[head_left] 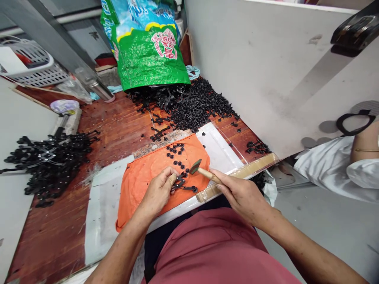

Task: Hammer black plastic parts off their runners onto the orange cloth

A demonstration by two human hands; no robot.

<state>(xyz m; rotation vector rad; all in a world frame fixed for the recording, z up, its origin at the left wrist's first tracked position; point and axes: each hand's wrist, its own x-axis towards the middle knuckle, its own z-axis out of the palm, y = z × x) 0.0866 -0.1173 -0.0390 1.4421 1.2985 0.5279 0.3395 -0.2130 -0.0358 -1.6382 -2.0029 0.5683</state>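
Observation:
My left hand (162, 188) is closed on a black linked part (180, 182), a crossed bracket with round ends that lies over an orange cloth (139, 177). My right hand (239, 193) grips the wooden handle of a small hammer (209, 174). The hammer's dark greenish head hangs just above and right of the bracket, apart from it as far as I can tell. Several small black round caps (177, 149) are scattered on the cloth beyond my left hand. Fingers of the left hand partly hide the bracket.
A heap of small black caps (201, 104) spills from a green and blue sack (148, 59) at the back. Black linked brackets (50, 157) are piled at left. A metal flask (100, 88) and white basket (32, 65) stand behind. Another person's white sleeve (325, 165) shows at right.

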